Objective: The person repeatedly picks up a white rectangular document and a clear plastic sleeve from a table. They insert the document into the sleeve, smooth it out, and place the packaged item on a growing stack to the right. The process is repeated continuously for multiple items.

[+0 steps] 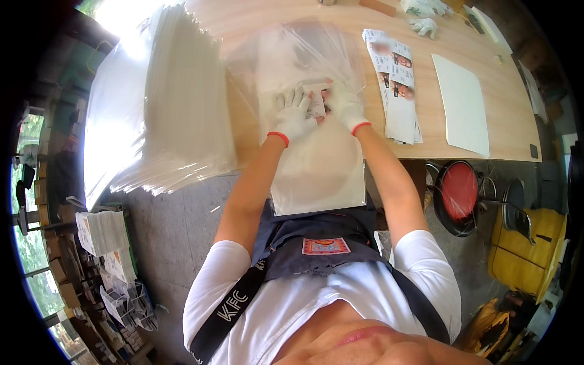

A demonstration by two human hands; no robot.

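White papers (102, 234) sit in a pile low down at the far left. Next comes a big, tall stack of shiny plastic-covered sheets (188, 103) on the wooden table (511, 115). Then you see the left hand (292, 112) in a white glove with a red edge. Its fingers are spread a little and lie nearly flat, with the thumb side by a small printed card (316, 108). That card is on a long pale sheet (319, 176) with clear plastic on it, right between the two hands. The right hand (345, 108), gloved too, is at the card's other side. Its fingers are blurry, so I cannot tell how far open they are or if they pinch the card. To the right lie some long printed strips (398, 85), partly on top of each other. Farther right is a plain white sheet (463, 109).
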